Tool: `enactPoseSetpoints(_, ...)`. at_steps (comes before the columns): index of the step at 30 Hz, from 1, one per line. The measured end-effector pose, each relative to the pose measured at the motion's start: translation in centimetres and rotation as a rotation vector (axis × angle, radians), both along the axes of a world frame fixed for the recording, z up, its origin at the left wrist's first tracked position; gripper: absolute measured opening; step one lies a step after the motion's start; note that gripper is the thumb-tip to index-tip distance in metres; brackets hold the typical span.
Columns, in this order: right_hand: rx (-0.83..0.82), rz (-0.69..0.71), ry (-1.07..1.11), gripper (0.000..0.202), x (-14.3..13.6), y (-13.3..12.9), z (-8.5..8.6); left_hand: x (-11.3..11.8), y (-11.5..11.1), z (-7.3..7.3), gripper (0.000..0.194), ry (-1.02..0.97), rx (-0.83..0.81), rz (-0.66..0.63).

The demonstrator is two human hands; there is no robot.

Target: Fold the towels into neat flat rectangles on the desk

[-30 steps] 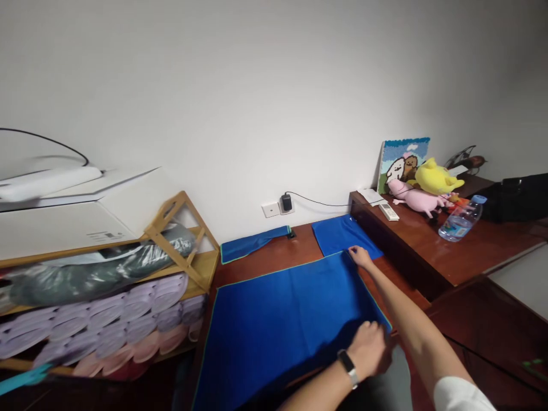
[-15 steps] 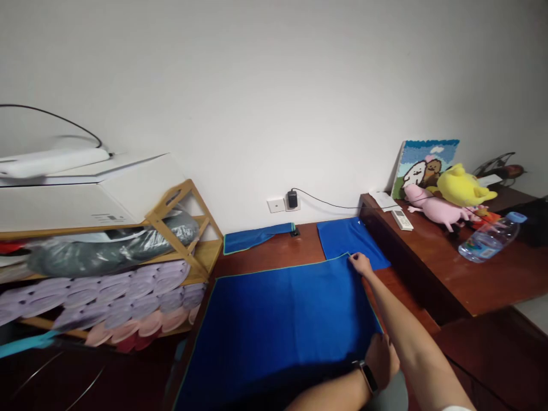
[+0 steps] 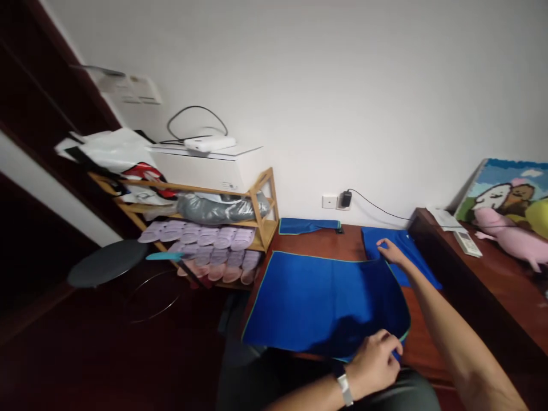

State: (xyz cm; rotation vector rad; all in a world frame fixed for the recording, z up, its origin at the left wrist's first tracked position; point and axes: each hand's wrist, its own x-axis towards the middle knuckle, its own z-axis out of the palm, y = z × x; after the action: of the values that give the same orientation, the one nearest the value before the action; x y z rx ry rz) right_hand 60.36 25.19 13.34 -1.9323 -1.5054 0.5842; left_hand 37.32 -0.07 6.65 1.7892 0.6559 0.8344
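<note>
A large blue cloth (image 3: 308,297) with green-yellow edging lies spread over the reddish-brown table (image 3: 342,242), its right side raised in a loose curve. At its front right corner, my left hand (image 3: 374,359) has its fingers curled onto the cloth edge; a band circles that wrist. My right hand (image 3: 390,251) hovers by the far right corner, thumb and forefinger bent and slightly apart, and the corner appears free below them. Beneath and behind that hand lies a second blue cloth (image 3: 415,262). A narrow folded blue cloth (image 3: 306,225) rests against the wall.
Left of the table stands a wooden rack (image 3: 265,228) with lilac and pink slippers (image 3: 218,237) and a white box (image 3: 205,165) on top. A round stool (image 3: 109,262) is farther left. The raised desk at right holds a remote (image 3: 467,244) and a pink plush toy (image 3: 511,237).
My view has swung left, showing the stool and more of the rack. My right hand's fingertips have come off the cloth's far corner. The cloth's right side now bows up.
</note>
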Motion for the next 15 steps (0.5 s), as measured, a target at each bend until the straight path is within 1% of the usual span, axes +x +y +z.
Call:
enactPoseSetpoints(2, -0.051, 0.126, -0.095, 0.009, -3.3, 0.9, 1.8, -4.4, 0.3, 1.1, 0.044, -0.074, -0.065, 0.1)
enactPoseSetpoints(4, -0.085, 0.253, -0.199, 0.017, -7.4, 2.1, 3.4, -9.2, 0.1, 1.6, 0.037, -0.105, -0.122, 0.183)
enactPoseSetpoints(6, -0.082, 0.362, -0.287, 0.023, -12.3, 3.5, 4.6, -14.2, -0.6, 1.6, 0.032, -0.112, -0.202, 0.304)
enactPoseSetpoints(7, -0.077, 0.41, -0.323, 0.024, -15.1, 4.2, 5.0, -16.6, -1.1, 1.3, 0.03, -0.119, -0.251, 0.382)
enactPoseSetpoints(8, -0.073, 0.453, -0.353, 0.022, -18.1, 4.9, 5.1, -19.0, -1.7, 0.8, 0.028, -0.136, -0.301, 0.468)
enactPoseSetpoints(10, -0.079, 0.533, -0.398, 0.018, -24.5, 6.1, 5.0, -23.4, -3.1, -0.6, 0.026, -0.185, -0.385, 0.647)
enactPoseSetpoints(11, -0.088, 0.571, -0.414, 0.017, -27.8, 6.4, 4.6, -25.5, -3.6, -1.6, 0.028, -0.204, -0.42, 0.739)
enactPoseSetpoints(13, -0.115, 0.646, -0.442, 0.016, -33.9, 6.8, 3.4, -29.4, -4.3, -3.7, 0.034, -0.21, -0.497, 0.899)
enactPoseSetpoints(14, -0.129, 0.676, -0.455, 0.016, -36.6, 6.7, 2.6, -31.2, -4.4, -4.8, 0.036, -0.202, -0.553, 0.932)
enactPoseSetpoints(15, -0.145, 0.698, -0.47, 0.017, -38.9, 6.6, 1.6, -32.9, -4.3, -5.9, 0.037, -0.176, -0.608, 0.929)
